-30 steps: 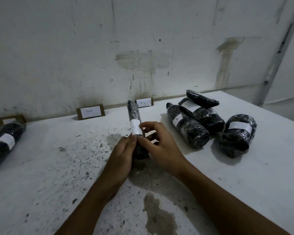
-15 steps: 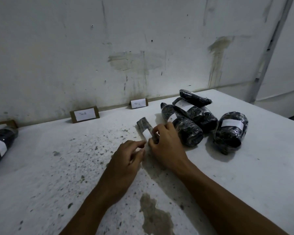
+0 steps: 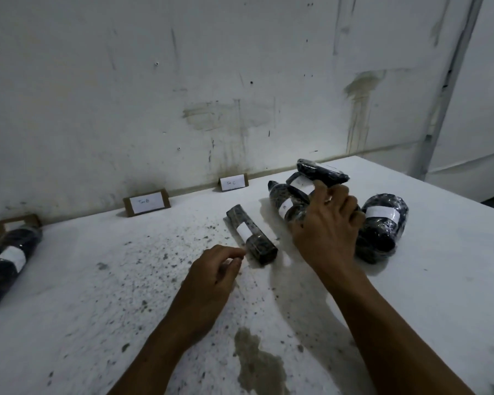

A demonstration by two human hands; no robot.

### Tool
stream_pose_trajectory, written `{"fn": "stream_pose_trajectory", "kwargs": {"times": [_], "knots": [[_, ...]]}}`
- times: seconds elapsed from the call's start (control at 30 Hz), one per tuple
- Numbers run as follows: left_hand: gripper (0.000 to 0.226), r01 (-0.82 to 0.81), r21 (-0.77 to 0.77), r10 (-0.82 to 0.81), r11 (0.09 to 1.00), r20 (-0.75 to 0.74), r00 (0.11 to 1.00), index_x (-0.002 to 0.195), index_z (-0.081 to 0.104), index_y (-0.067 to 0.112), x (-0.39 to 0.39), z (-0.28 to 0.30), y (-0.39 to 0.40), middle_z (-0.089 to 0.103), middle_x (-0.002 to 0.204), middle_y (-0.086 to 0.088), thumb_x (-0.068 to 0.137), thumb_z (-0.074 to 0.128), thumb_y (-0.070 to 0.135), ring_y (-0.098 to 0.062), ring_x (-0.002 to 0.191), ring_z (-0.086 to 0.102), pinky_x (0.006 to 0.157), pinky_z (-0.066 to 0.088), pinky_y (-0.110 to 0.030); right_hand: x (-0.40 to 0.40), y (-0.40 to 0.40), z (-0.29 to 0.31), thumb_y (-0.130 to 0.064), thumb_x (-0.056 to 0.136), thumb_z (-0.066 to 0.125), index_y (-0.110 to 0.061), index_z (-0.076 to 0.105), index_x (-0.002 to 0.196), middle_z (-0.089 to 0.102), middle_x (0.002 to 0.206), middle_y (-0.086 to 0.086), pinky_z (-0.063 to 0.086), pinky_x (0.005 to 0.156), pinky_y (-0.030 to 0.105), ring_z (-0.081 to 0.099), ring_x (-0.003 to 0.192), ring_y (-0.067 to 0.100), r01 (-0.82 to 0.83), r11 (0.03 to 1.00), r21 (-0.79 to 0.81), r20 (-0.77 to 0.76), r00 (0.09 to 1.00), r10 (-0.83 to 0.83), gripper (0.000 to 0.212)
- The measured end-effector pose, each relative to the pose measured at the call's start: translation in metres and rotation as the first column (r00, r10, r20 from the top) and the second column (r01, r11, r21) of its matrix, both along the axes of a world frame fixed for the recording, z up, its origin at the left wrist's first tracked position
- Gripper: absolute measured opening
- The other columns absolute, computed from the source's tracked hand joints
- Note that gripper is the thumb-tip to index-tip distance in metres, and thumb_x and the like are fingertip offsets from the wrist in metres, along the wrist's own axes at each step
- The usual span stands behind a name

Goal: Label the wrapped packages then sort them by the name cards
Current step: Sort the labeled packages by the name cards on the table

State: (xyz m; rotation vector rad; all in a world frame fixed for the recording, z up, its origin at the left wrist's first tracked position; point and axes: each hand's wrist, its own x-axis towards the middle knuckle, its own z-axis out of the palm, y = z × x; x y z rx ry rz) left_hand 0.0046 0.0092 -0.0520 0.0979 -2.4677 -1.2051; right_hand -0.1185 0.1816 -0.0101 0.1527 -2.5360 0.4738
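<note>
A slim wrapped package (image 3: 251, 234) with a white label is lying on the speckled surface (image 3: 97, 295), just beyond the left hand (image 3: 211, 276), whose fingers are loosely curled and gripping nothing. The right hand (image 3: 327, 223) is reaching over a pile of wrapped packages (image 3: 288, 201), its fingers curling round the topmost package (image 3: 321, 173). Name cards (image 3: 146, 203) are leaning along the wall behind.
</note>
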Motion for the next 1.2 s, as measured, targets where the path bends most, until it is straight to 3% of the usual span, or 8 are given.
{"fn": "stream_pose_trajectory", "kwargs": {"times": [0.13,0.2,0.4,0.53,0.77,0.9,1.03,1.2], "knots": [[0.023,0.005,0.066,-0.005,0.998,-0.003,1.0,0.121,0.069,0.03,0.001,0.0,0.001,0.067,0.117,0.018,0.104,0.054,0.029,0.007,0.104,0.064,0.082,0.057,-0.02,-0.001,0.006,-0.004,-0.054,0.073,0.081,-0.017,0.009,0.149,0.027,0.143,0.02,0.036,0.102,0.056,0.036,0.129,0.041,0.013,0.999,0.036,0.126,0.992,-0.017,0.111],[0.022,0.012,0.098,-0.012,0.995,-0.002,1.0,0.119,0.069,0.029,0.001,0.0,0.0,0.068,0.115,0.018,0.104,0.054,0.028,0.005,0.102,0.065,0.079,0.058,-0.021,0.001,0.005,-0.004,-0.056,0.072,0.082,-0.018,0.003,0.149,0.018,0.148,0.02,0.033,0.107,0.058,0.032,0.133,0.044,-0.026,0.999,0.044,0.218,0.976,0.015,0.116],[0.02,0.017,0.138,-0.019,0.99,0.012,1.0,0.117,0.07,0.031,-0.001,0.001,-0.001,0.071,0.107,0.017,0.104,0.054,0.027,0.004,0.099,0.067,0.077,0.059,-0.023,0.004,0.002,-0.006,-0.036,0.087,0.073,-0.02,0.007,0.144,0.011,0.14,0.016,0.039,0.099,0.057,0.034,0.126,0.042,-0.079,0.997,-0.012,0.19,0.979,0.08,0.089],[0.02,0.015,0.113,-0.017,0.993,0.019,1.0,0.116,0.07,0.033,0.0,0.001,-0.002,0.072,0.104,0.017,0.104,0.054,0.03,0.003,0.097,0.068,0.08,0.059,-0.025,0.011,-0.006,-0.002,-0.042,0.075,0.08,-0.018,0.02,0.14,0.021,0.138,0.015,0.044,0.091,0.054,0.036,0.123,0.038,-0.139,0.989,-0.042,0.12,0.982,0.143,0.091],[0.02,0.002,0.099,-0.004,0.995,0.02,1.0,0.114,0.07,0.033,0.001,0.003,-0.001,0.073,0.098,0.017,0.105,0.054,0.029,0.003,0.092,0.069,0.078,0.057,-0.022,0.013,-0.009,-0.002,-0.048,0.083,0.071,-0.014,0.039,0.134,0.04,0.129,0.015,0.044,0.093,0.045,0.036,0.118,0.03,-0.248,0.939,-0.237,0.118,0.952,0.281,0.069],[0.02,0.008,0.075,-0.01,0.997,0.023,1.0,0.115,0.07,0.033,0.002,0.004,-0.001,0.073,0.099,0.016,0.105,0.054,0.028,0.004,0.094,0.068,0.08,0.056,-0.02,0.009,-0.008,0.001,-0.042,0.082,0.071,-0.014,0.056,0.129,0.047,0.128,0.01,0.037,0.094,0.034,0.037,0.119,0.027,-0.259,0.866,-0.428,0.12,0.933,0.339,0.056],[0.021,0.0,0.073,-0.002,0.997,0.016,1.0,0.114,0.071,0.033,0.002,0.005,-0.001,0.073,0.098,0.016,0.106,0.053,0.027,0.004,0.093,0.067,0.081,0.055,-0.017,0.008,-0.013,-0.002,-0.044,0.078,0.072,-0.014,0.063,0.127,0.051,0.12,0.005,0.051,0.098,0.046,0.051,0.113,0.03,-0.298,0.776,-0.556,0.054,0.919,0.391,0.059],[0.026,-0.027,0.271,0.036,0.962,-0.028,0.999,0.121,0.068,0.029,-0.003,0.007,-0.004,0.077,0.098,0.015,0.107,0.047,0.027,-0.003,0.094,0.072,0.081,0.057,-0.022,0.018,-0.022,-0.004,-0.042,0.085,0.075,-0.017,0.057,0.137,0.049,0.123,-0.005,0.055,0.097,0.038,0.054,0.117,0.021,-0.382,0.633,-0.674,-0.059,0.881,0.469,0.061]]}}
